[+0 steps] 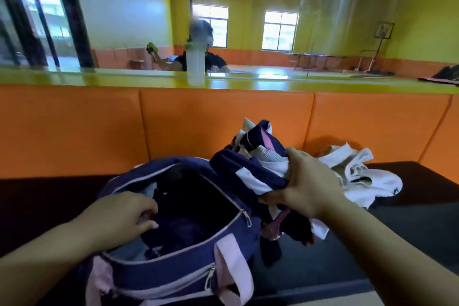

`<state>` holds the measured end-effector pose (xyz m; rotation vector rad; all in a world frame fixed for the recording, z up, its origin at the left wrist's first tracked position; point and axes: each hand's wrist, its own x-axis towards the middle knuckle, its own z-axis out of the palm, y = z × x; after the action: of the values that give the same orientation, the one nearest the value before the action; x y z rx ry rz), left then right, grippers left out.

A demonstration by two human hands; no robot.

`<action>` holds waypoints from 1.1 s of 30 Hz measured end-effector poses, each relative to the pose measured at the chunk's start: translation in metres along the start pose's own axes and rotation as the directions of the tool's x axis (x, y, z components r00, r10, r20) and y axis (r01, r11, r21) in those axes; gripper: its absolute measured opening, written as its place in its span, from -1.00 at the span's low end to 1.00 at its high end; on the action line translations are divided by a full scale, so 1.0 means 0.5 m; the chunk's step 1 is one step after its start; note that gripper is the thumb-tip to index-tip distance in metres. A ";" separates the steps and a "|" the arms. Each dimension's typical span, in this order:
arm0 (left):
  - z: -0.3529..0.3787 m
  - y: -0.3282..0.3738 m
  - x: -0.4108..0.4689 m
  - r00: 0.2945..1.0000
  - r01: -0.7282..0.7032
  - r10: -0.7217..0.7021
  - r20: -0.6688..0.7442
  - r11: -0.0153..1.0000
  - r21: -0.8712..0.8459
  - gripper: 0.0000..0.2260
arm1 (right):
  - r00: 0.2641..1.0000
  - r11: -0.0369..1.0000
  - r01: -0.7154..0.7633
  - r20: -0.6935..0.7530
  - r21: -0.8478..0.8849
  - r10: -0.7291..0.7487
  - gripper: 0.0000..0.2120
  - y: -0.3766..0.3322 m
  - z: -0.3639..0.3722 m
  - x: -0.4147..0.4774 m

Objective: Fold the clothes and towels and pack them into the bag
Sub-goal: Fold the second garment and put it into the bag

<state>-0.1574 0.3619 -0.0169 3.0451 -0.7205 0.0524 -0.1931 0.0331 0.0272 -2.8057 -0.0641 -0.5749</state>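
Fingers (296, 156) of right hand (308, 181) clenched round clothes bundle (250, 171), just beside the open bag (173, 263) on its right. Left hand (119, 216) curled over bag's near rim, probably holding it open; grip partly hidden. I read this as the packing step, bundle crumpled. Next move wants folding, then lowering through the zip opening. Count: one bag, one bundle, one white towel (360, 176) on seat (409, 218)

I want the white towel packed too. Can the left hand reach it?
Probably not. The left hand holds the bag, and the clothes bundle in the right hand lies between it and the white towel.
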 end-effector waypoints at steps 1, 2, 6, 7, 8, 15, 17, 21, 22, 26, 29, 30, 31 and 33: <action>0.004 -0.024 -0.011 1.000 0.022 -0.022 -0.012 1.000 0.014 -0.69 | 1.000 0.999 0.017 -0.006 0.038 -0.017 -0.41 -0.029 0.009 0.006; 0.007 -0.046 -0.023 0.998 0.056 -0.056 -0.009 0.997 0.044 -0.65 | 0.999 0.996 0.035 -0.009 0.076 -0.035 -0.41 -0.056 0.019 0.010; 0.028 -0.122 -0.037 0.977 0.126 -0.088 -0.193 0.973 0.195 -0.45 | 0.994 0.986 0.112 -0.015 0.121 -0.111 -0.34 -0.158 0.068 0.028; 0.031 -0.129 -0.038 0.973 0.200 -0.177 -0.147 0.966 0.163 -0.40 | 0.990 0.984 0.142 -0.008 0.110 -0.142 -0.30 -0.182 0.082 0.032; 0.035 -0.138 -0.038 0.962 0.269 -0.261 -0.083 0.956 0.115 -0.36 | 0.985 0.981 0.175 0.001 0.087 -0.175 -0.26 -0.203 0.096 0.037; 0.029 -0.193 -0.031 0.970 0.242 -0.217 0.108 0.846 -0.476 -0.37 | 0.902 0.900 0.401 0.245 -0.170 -0.355 -0.23 -0.316 0.179 0.066; 0.030 -0.207 -0.029 0.973 0.226 -0.215 0.084 0.814 -0.535 -0.28 | 0.869 0.883 0.419 0.375 -0.212 -0.322 -0.24 -0.331 0.201 0.077; 0.022 -0.209 -0.019 0.983 0.169 -0.184 0.030 0.815 -0.554 -0.23 | 0.812 0.828 0.479 0.506 -0.293 -0.291 -0.29 -0.361 0.243 0.090; 0.018 -0.206 -0.014 0.986 0.143 -0.165 0.007 0.830 -0.539 -0.25 | 0.809 0.821 0.486 0.509 -0.300 -0.293 -0.30 -0.371 0.250 0.094; 0.006 -0.195 0.000 0.990 0.099 -0.136 -0.025 0.827 -0.554 -0.35 | 0.764 0.738 0.568 0.566 -0.364 -0.309 -0.34 -0.413 0.275 0.102; 0.004 -0.203 0.001 0.988 0.118 -0.155 -0.021 0.827 -0.549 -0.38 | 0.725 0.637 0.636 0.619 -0.436 -0.301 -0.52 -0.425 0.290 0.098; 0.003 -0.208 -0.001 0.986 0.132 -0.166 -0.012 0.824 -0.552 -0.39 | 0.715 0.607 0.652 0.635 -0.453 -0.294 -0.57 -0.423 0.291 0.097; 0.004 -0.215 -0.001 0.985 0.143 -0.175 -0.003 0.816 -0.559 -0.39 | 0.704 0.577 0.668 0.649 -0.469 -0.287 -0.60 -0.418 0.294 0.097; -0.001 -0.228 -0.003 0.981 0.169 -0.191 0.025 0.797 -0.580 -0.38 | 0.698 0.530 0.681 0.665 -0.505 -0.263 -0.62 -0.404 0.294 0.097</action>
<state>-0.1076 0.4643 -0.0171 2.4905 -0.3457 -0.1000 -0.1123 0.2674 -0.0315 -3.6698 -1.0162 0.1779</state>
